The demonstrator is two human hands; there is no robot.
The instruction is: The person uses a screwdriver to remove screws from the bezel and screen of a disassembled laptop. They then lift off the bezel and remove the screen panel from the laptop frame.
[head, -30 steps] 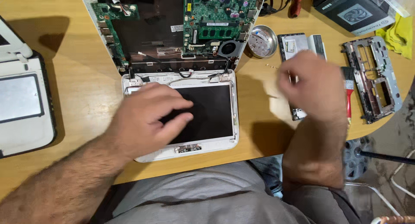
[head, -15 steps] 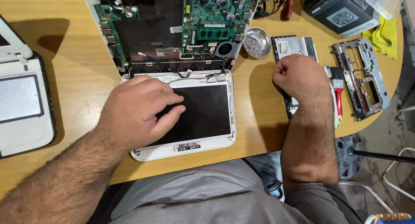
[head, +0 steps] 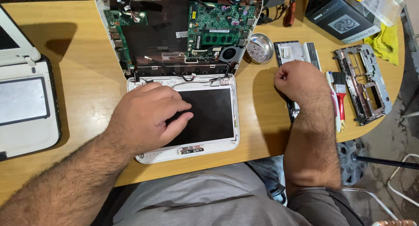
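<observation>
A small white laptop lies opened flat, its dark screen panel [head: 209, 117] nearest me and its uncovered base with a green circuit board [head: 218, 27] farther away. My left hand [head: 148, 117] rests palm down on the left part of the screen, fingers spread a little, holding nothing. My right hand [head: 301, 84] is curled into a loose fist on the wooden table [head: 87, 77], just right of the laptop. Its fingertips are beside some tiny brass screws [head: 268, 71]. Whether anything is pinched in it is hidden.
A round metal dish [head: 259, 48] sits by the laptop's fan. A flat black part [head: 290, 53], a red-handled brush [head: 340, 97] and a grey metal frame [head: 362, 84] lie to the right. Another white laptop [head: 26, 104] lies at the left edge. A dark box [head: 345, 21] stands at the back right.
My right hand has moved left and away from me, off the brush and frame, toward the small screws, closing into a fist. My left hand has stayed on the screen.
</observation>
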